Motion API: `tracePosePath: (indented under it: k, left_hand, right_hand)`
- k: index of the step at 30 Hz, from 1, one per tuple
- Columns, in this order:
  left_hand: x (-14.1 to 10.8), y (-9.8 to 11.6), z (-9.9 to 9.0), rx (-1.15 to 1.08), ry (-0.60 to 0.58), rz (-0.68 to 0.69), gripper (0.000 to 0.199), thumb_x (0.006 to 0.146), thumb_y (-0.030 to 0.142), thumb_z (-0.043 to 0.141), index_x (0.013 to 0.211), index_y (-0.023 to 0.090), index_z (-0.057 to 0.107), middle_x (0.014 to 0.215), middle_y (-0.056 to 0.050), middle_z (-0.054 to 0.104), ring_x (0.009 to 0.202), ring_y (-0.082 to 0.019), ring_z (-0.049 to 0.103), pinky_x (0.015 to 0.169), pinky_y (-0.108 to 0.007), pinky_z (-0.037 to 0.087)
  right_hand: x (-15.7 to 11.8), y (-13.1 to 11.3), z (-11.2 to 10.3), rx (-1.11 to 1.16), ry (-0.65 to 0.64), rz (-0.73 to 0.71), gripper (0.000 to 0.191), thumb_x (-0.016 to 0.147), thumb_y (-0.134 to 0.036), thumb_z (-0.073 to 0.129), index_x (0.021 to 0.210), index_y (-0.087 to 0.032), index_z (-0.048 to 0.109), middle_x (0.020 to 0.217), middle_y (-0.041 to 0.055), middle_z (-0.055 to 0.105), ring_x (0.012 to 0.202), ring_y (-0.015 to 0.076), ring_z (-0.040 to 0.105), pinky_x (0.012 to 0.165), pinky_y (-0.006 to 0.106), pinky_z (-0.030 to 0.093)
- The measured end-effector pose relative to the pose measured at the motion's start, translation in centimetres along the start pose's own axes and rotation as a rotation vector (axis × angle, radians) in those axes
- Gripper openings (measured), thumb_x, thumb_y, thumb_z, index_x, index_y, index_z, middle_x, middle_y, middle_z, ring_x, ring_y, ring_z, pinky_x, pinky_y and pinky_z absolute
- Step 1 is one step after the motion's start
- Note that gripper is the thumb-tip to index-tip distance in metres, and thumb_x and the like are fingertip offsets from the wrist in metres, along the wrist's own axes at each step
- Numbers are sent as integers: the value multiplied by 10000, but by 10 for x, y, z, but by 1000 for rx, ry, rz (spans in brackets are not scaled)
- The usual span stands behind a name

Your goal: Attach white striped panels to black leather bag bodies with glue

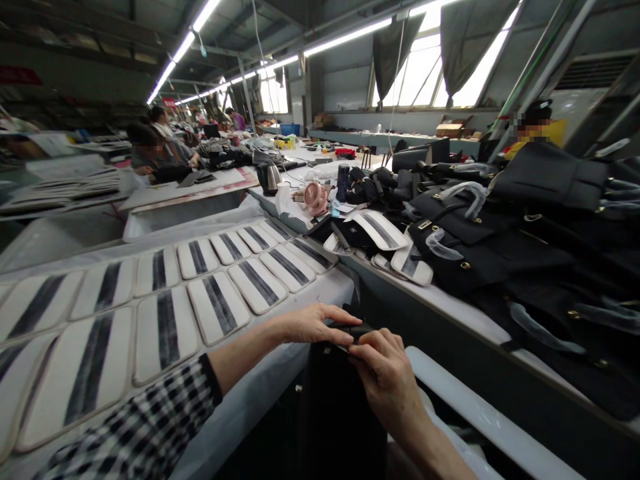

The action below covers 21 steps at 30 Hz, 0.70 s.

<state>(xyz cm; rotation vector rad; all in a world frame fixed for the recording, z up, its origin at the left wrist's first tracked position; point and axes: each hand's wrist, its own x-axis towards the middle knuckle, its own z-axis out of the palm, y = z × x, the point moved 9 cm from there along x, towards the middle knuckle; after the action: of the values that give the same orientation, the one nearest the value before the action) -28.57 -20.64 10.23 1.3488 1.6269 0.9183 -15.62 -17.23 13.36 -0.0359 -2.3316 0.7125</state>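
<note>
A black bag (340, 407) stands upright in front of me, its lower part lost in shadow; small shiny metal spots show on it. My left hand (313, 325) reaches over from the left, thumb and fingers closed on the bag's top edge. From the right, my right hand (387, 367) pinches the same edge, its fingertips close to those of the left. What lies under the fingertips is hidden. Left of my hands, flat white panels (219, 305) with a dark stripe down the middle lie in rows on a covered table (280, 327).
Black handbags (480, 247) with wrapped handles pile up on the right-hand table. More striped panels (380, 230) lie at its edge. Behind stand a pink fan (315, 198) and a kettle (269, 178). A pale bin rim (460, 400) is beside my right forearm. Other people sit farther off.
</note>
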Motion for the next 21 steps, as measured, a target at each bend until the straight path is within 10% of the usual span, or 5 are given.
tracePosePath:
  k: [13, 21]
  left_hand:
    - [-10, -3, 20, -55, 61, -5, 422, 824, 267, 646, 1237, 182, 640, 1202, -42, 677, 1120, -229, 608, 987, -284, 445]
    - [-18, 25, 31, 100, 92, 212, 385, 866, 213, 616, 1251, 199, 623, 1270, -40, 636, 1159, -192, 580, 1038, -250, 391]
  right_hand:
    - [-48, -54, 20, 121, -280, -299, 298, 978, -97, 305, 816, -175, 543, 767, 49, 579, 697, 165, 462, 605, 296, 357]
    - [-71, -78, 11, -23, -176, -395, 383, 1019, -154, 289, 686, -170, 479, 621, 10, 521, 569, 126, 423, 524, 267, 315]
